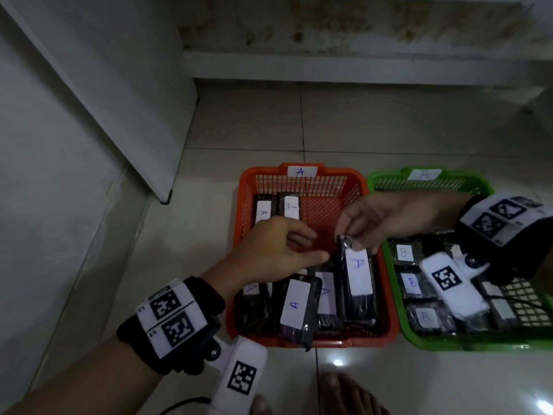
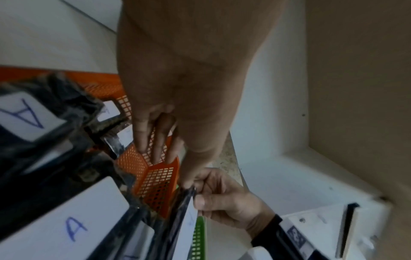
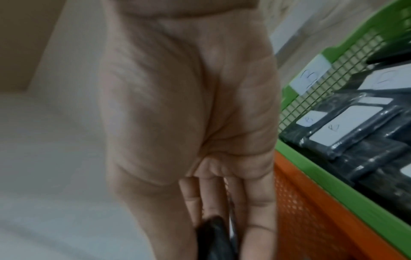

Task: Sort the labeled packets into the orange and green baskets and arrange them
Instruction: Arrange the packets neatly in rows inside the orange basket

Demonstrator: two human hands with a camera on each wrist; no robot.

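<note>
The orange basket, tagged A, holds several black packets with white A labels. My right hand pinches the top end of one A packet, which stands tilted at the basket's right side. My left hand hovers over the basket's middle with its fingers loosely straight. Its thumb reaches towards the same packet, right beside the right hand. The green basket, tagged B, sits to the right with several B packets. In the right wrist view the hand grips the dark packet end.
Both baskets stand side by side on a pale tiled floor. A white cabinet rises at the left and a low wall ledge runs behind. Bare feet are at the bottom edge. The orange basket's far middle shows bare mesh.
</note>
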